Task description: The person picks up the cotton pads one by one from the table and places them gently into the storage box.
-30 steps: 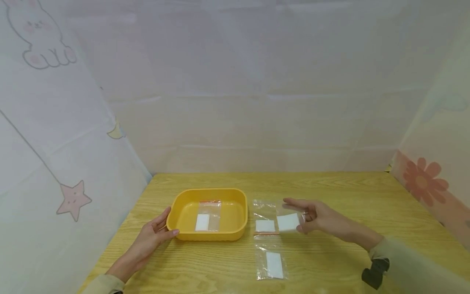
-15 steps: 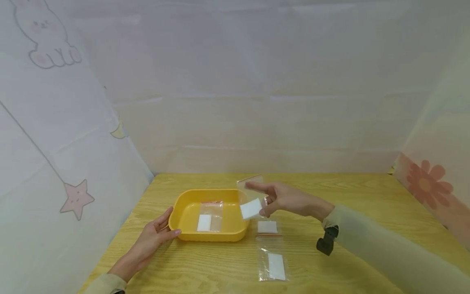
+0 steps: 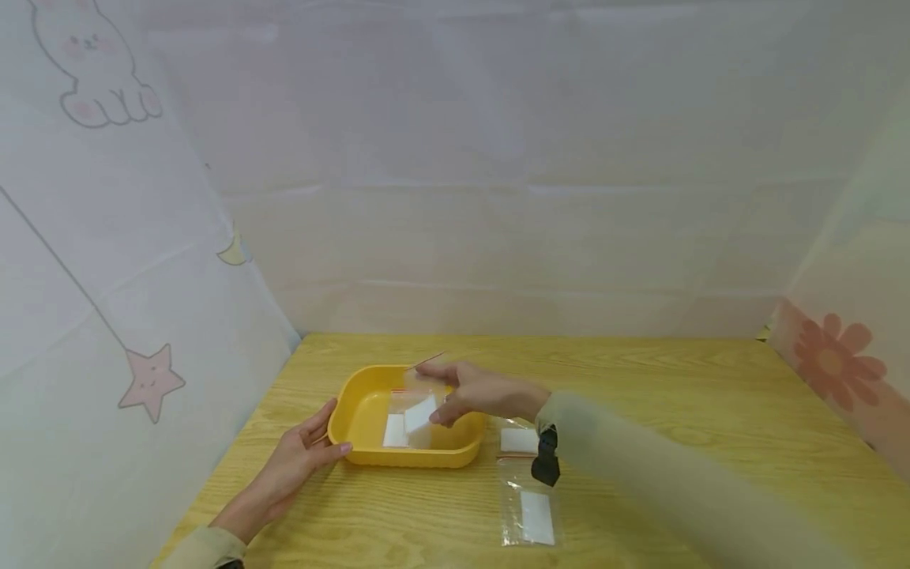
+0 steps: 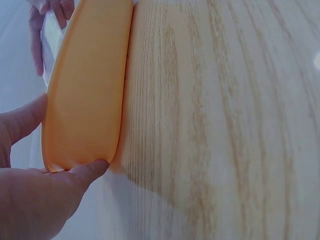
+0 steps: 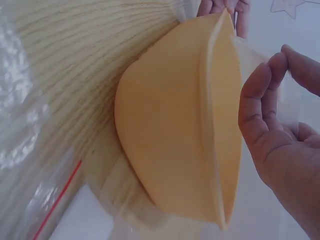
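A yellow plastic basin point(image 3: 408, 458) sits on the wooden table. My left hand point(image 3: 295, 462) holds its near left corner, thumb at the front and fingers along the side; the left wrist view shows the fingertips on the orange-looking wall point(image 4: 87, 95). Over the basin, my right hand point(image 3: 486, 393) pinches a clear zip bag point(image 3: 421, 412) containing a white rectangular piece, tilted, its red-lined edge upward. Beneath, a similar zip bag point(image 3: 394, 431) lies on the basin floor, partly covered from view. The right wrist view has the right hand point(image 5: 282, 135) beside the rim.
Right of the basin, two more zip bags lie on the table point(image 3: 675, 379): a farther bag point(image 3: 519, 440), partly behind the right wrist, and a nearer bag point(image 3: 536, 518). Both contain white pieces. Pale printed sheets point(image 3: 533, 261) stand behind and at the sides.
My right hand has lifted a zip bag off the table on the right and carried it left over the basin. The left hand stays at the basin's corner.
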`<state>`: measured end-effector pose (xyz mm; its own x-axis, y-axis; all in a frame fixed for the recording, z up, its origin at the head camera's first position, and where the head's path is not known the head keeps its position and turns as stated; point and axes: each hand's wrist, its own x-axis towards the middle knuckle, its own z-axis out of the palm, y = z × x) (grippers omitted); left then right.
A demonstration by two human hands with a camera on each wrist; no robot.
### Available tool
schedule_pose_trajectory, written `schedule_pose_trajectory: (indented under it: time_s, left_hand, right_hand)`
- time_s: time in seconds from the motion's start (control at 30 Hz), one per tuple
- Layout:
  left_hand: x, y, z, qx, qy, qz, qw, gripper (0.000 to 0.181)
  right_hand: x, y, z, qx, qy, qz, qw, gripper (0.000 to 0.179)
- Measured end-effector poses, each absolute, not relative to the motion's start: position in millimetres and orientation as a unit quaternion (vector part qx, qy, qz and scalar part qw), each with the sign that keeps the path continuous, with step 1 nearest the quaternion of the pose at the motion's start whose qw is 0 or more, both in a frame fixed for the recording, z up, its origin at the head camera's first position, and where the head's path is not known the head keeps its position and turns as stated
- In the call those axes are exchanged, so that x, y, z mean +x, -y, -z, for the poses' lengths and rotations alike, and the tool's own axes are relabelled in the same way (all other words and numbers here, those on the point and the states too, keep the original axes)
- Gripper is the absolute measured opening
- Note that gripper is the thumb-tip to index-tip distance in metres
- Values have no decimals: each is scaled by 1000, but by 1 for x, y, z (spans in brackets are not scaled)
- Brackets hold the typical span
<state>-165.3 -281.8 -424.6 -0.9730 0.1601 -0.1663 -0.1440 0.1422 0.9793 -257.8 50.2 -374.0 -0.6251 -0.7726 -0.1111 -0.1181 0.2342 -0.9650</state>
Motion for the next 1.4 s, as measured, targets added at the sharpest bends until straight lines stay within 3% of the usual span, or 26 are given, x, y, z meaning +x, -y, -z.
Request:
schedule_pose_trajectory:
  time_s: [0.63, 1.17, 1.3, 1.4]
  left_hand:
    - [-165, 279, 424, 13, -741, -661, 115, 91]
    - [-165, 280, 424, 7, -743, -660, 115, 90]
    - [-164, 279, 423, 1, -745, -658, 114, 90]
    - [-164, 278, 423, -4, -747, -655, 115, 91]
  right_hand:
    - [-261, 0, 396, -216, -731, 555, 332, 95]
    - [-250, -3, 386, -228, -842, 404, 275, 98]
    - [-246, -16, 372, -233, -853, 385, 265, 90]
    - [-241, -29, 357, -265, -862, 365, 232, 74]
